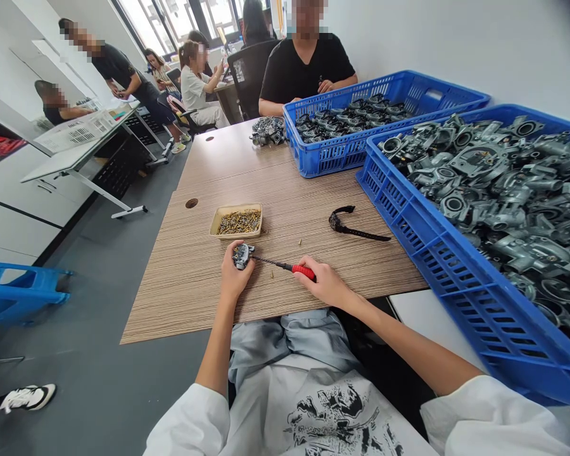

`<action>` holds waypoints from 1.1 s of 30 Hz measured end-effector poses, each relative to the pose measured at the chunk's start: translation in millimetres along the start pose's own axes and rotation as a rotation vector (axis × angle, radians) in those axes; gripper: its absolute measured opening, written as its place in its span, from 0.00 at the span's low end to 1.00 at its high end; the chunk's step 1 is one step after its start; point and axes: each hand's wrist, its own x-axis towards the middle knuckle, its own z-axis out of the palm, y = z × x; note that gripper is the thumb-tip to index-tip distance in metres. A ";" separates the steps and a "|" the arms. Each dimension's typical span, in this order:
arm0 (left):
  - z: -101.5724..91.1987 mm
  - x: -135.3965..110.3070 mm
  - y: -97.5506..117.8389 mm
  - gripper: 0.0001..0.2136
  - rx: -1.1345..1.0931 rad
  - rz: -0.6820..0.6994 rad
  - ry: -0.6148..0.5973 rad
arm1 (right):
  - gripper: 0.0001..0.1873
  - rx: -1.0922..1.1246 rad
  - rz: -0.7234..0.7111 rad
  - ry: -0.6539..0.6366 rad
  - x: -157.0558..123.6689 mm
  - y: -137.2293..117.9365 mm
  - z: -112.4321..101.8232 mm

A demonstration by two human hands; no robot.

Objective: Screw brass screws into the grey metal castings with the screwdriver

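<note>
My left hand (235, 276) is wrapped round a small grey metal carburetor body (242, 256) near the table's front edge. In my right hand (327, 283) is a screwdriver (304, 272) with a red and black handle. Its thin dark shaft points left, and the tip meets the right side of the carburetor body; whether it sits in a screw is too small to tell. Just behind my left hand stands a cream tray (212, 229) of small brass and silver screw-like parts (240, 221). Two loose brass pieces lie on the table, one a small brass piece (272, 274) below the shaft.
A black wristwatch (356, 230) lies right of centre on the wooden table (171, 278). Two blue crates (408, 234) full of metal carburetor parts stand along the right. A co-worker (308, 69) sits across the table, near a pile of metal parts (268, 131).
</note>
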 end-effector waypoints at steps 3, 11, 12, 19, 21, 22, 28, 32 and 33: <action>0.0 0.1 0.4 0.23 -0.003 -0.002 0.002 | 0.12 0.006 -0.003 0.000 -0.2 -0.5 -0.2; -0.7 0.4 2.1 0.23 -0.012 -0.005 0.000 | 0.12 0.005 -0.008 -0.003 0.2 0.3 0.9; -0.9 0.4 2.5 0.23 -0.010 -0.003 0.001 | 0.12 0.003 -0.006 -0.001 0.2 0.3 0.9; -1.2 0.5 3.7 0.23 -0.007 -0.007 0.002 | 0.12 0.007 -0.011 0.002 0.1 0.7 1.3; -1.1 0.5 2.8 0.23 -0.011 -0.015 0.000 | 0.12 0.007 -0.012 0.000 0.3 1.1 1.5; -1.1 0.4 2.2 0.24 -0.013 -0.018 -0.001 | 0.12 0.007 -0.012 0.001 0.5 1.2 1.6; -0.7 0.4 -0.3 0.24 -0.023 -0.012 -0.002 | 0.12 0.000 -0.009 0.001 0.5 0.9 0.8; -0.4 0.4 -0.8 0.23 -0.026 -0.009 -0.001 | 0.12 0.003 -0.002 -0.004 0.2 -0.4 0.2; -0.4 0.4 -0.8 0.23 -0.026 -0.009 0.000 | 0.12 0.003 -0.001 -0.004 0.1 -0.6 0.2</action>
